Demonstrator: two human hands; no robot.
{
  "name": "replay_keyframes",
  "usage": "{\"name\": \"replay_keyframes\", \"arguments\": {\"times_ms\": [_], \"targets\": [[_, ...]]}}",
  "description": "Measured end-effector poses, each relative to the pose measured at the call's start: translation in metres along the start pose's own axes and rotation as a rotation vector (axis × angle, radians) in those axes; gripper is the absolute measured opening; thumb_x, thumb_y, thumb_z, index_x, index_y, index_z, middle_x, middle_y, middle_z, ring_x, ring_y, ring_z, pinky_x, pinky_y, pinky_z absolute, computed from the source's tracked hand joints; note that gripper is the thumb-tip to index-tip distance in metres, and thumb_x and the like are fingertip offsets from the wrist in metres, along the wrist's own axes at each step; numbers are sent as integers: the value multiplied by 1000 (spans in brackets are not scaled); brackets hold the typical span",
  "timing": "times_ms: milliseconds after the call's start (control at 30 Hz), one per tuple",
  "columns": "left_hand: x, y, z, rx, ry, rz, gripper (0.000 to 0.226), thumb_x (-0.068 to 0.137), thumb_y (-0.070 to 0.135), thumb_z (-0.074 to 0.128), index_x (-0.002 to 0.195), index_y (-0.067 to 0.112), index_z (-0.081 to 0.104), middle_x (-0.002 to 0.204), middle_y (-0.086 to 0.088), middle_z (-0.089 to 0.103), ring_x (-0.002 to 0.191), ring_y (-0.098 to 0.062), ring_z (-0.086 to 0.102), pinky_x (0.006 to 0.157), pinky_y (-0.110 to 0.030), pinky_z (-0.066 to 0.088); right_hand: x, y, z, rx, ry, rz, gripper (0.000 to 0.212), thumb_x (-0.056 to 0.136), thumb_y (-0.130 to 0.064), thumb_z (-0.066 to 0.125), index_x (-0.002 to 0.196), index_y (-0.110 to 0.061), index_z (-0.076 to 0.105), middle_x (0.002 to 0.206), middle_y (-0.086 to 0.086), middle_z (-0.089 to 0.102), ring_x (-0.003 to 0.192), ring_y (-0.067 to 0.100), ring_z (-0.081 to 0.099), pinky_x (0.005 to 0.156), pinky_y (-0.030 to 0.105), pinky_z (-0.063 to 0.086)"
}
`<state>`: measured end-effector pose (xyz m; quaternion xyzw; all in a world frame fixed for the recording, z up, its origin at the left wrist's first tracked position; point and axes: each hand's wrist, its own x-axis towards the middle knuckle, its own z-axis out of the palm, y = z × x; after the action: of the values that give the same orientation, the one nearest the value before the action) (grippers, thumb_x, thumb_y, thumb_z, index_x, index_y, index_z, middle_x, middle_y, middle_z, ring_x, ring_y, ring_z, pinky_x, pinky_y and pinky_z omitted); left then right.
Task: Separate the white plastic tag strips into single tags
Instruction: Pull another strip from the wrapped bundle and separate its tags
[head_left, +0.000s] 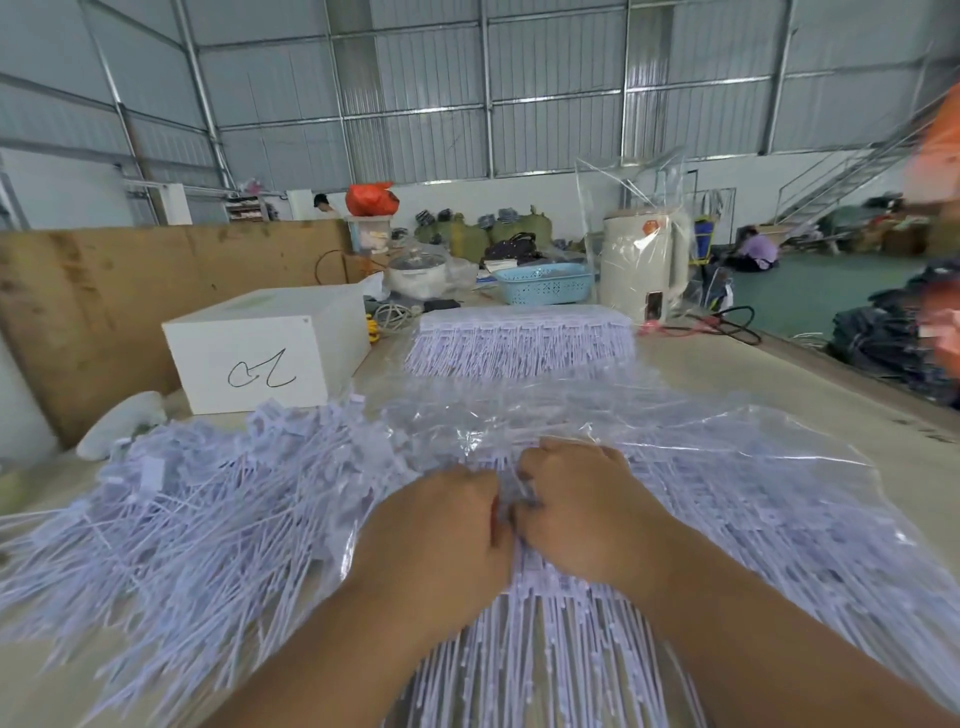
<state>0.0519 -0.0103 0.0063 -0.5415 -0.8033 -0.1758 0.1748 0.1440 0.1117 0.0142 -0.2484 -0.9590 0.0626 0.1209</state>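
Pinching one tag strip (511, 493), left hand (441, 525) and right hand (582, 509) touching.

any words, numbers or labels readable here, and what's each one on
White box: a black hand-drawn scrawl on its front, perhaps "a2"; not clear enough to be sure.
Cream appliance: an orange sticker near its top, print too blurred to read.
White tag strips: no readable print.

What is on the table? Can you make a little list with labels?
left hand: grips tag strip
right hand: grips same strip
tag strip: pinched between both hands
loose tags: heaped at left
stacked strips: farther back
white box: left, scribble on front
blue basket: behind the stack
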Motion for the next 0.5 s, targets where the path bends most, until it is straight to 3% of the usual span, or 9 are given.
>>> {"name": "replay_keyframes", "arguments": {"times_ms": [67, 133, 333, 433, 500], "targets": [[4, -1, 6, 81, 33, -89, 14, 92, 38, 42, 99, 26, 45, 101, 5, 48, 88, -17, 54, 60, -29, 34, -1, -1, -4, -20, 11, 22, 21, 86, -27, 49, 70, -21, 38, 79, -8, 41, 102, 24, 53, 95, 39, 32], [8, -2, 11, 114, 57, -137, 22, 94, 40, 45, 109, 24, 43, 107, 2, 50, 95, -20, 57, 61, -30, 36, -4, -1, -8, -36, 3, 60, 30, 87, -24, 48, 64, -23, 28, 79, -6, 39, 101, 25, 51, 99, 44, 31], [9, -2, 12, -29, 16, -178, 10, 93, 30, 46, 101, 27, 50, 84, 3, 62, 79, -22, 61, 60, -30, 44, -10, -4, -15, -41, -27, 163, 25, 90, -30, 45, 67, -22, 38, 95, -1, 50, 108, 26, 50, 110, 54, 24], [6, 0, 8, -128, 78, -121, 12, 92, 29, 47, 103, 32, 50, 74, 8, 58, 71, -17, 58, 54, -28, 43, -10, -5, -10, -36, 34, 160, 29, 92, -43, 41, 98, -22, 60, 113, 1, 54, 117, 27, 45, 111, 57, 22], [5, 2, 6, -175, 135, -73, 14, 90, 27, 49, 103, 33, 51, 65, 9, 50, 65, -14, 52, 50, -28, 36, -7, -2, -6, -4, 96, 154, 40, 96, -46, 36, 123, -25, 55, 130, 0, 48, 128, 28, 35, 114, 59, 14]]}}
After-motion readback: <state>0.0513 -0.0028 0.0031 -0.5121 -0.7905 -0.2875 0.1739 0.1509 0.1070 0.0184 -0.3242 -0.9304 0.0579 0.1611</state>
